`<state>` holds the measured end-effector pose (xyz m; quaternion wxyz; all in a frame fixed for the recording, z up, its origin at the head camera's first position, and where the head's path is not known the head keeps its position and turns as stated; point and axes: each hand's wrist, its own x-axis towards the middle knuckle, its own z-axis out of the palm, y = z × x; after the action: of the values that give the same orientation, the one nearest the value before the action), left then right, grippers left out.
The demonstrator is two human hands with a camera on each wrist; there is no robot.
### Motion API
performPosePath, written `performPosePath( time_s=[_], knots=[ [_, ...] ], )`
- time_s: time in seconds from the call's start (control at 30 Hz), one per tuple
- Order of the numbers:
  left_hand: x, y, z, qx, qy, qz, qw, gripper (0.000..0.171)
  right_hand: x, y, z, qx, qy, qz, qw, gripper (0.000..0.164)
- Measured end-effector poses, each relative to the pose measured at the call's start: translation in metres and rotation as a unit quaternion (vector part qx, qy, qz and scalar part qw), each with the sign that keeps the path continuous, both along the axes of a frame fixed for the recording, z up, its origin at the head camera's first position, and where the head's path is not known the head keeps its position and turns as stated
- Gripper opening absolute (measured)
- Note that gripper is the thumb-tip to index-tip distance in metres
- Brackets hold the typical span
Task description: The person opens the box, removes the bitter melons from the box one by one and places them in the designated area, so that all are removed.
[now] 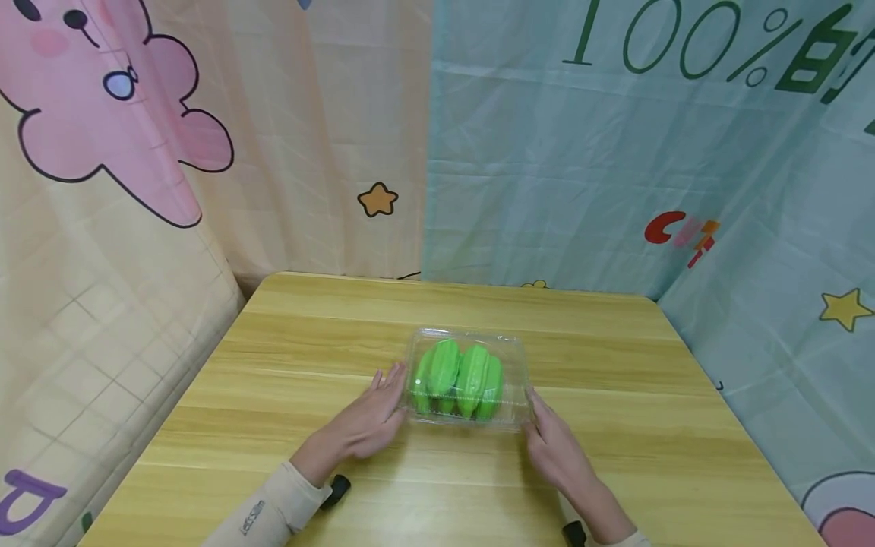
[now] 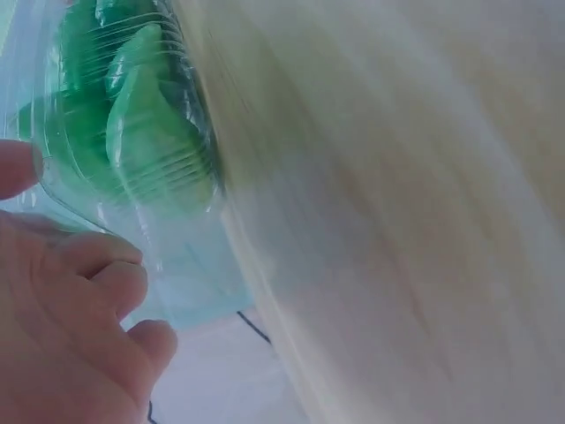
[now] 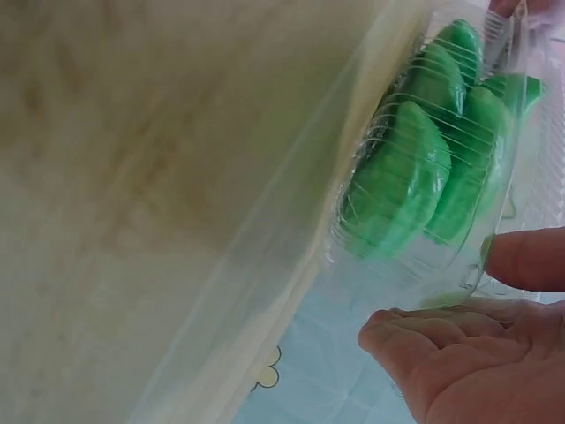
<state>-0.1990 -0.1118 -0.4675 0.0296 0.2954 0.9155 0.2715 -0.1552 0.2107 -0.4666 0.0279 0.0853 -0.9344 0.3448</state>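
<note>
A clear plastic clamshell box (image 1: pixel 513 380) rests on the wooden table with several green, ridged pieces that look like star fruit (image 1: pixel 472 380) inside. My left hand (image 1: pixel 365 414) lies against the box's left side, its fingers mostly extended. In the left wrist view its thumb (image 2: pixel 18 168) touches the box's edge. On the right side, my right hand (image 1: pixel 557 448) touches the box near its front corner. The right wrist view shows the thumb (image 3: pixel 530 258) at the rim and the other fingers (image 3: pixel 424 331) fairly straight beside the wall. The fingers' far contact is partly hidden.
The wooden table (image 1: pixel 328 304) has rounded back corners and stands against hanging printed cloths: a cream one (image 1: pixel 301 114) at the left and a light blue one (image 1: pixel 533 152) at the right. Bare tabletop surrounds the box.
</note>
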Motion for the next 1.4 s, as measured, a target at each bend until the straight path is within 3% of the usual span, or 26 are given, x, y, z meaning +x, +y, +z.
performPosePath(
  time_s=[0.2,0.37,0.5,0.67,0.87,1.07,1.23,1.4],
  knots=[
    [0.003,-0.009,0.008,-0.018,0.031,0.010,0.9993,0.064,-0.002,0.003,0.006,0.022,0.005,0.009,1.000,0.059],
    [0.005,-0.013,0.027,-0.025,0.043,0.035,0.9981,0.067,-0.007,0.010,0.018,-0.026,0.024,-0.004,0.999,0.057],
    [-0.005,-0.011,0.041,0.025,0.035,0.039,0.9983,0.070,-0.017,0.012,0.028,-0.103,0.040,-0.018,0.994,0.058],
    [-0.022,-0.009,0.049,0.108,-0.005,0.021,0.9939,0.067,-0.035,0.011,0.041,-0.203,0.049,-0.015,0.978,0.055],
    [-0.054,-0.004,0.047,0.223,-0.033,-0.024,0.9741,0.077,-0.063,0.013,0.049,-0.270,0.043,0.039,0.961,0.064],
    [-0.090,0.006,0.051,0.339,-0.065,-0.059,0.9366,0.089,-0.096,0.016,0.050,-0.284,0.013,0.072,0.956,0.077],
    [-0.114,0.013,0.047,0.383,-0.104,-0.023,0.9175,0.092,-0.118,0.019,0.046,-0.312,-0.004,0.080,0.947,0.077],
    [-0.134,0.021,0.041,0.392,-0.143,0.020,0.9084,0.091,-0.132,0.022,0.038,-0.341,-0.015,0.075,0.937,0.076]
  ],
)
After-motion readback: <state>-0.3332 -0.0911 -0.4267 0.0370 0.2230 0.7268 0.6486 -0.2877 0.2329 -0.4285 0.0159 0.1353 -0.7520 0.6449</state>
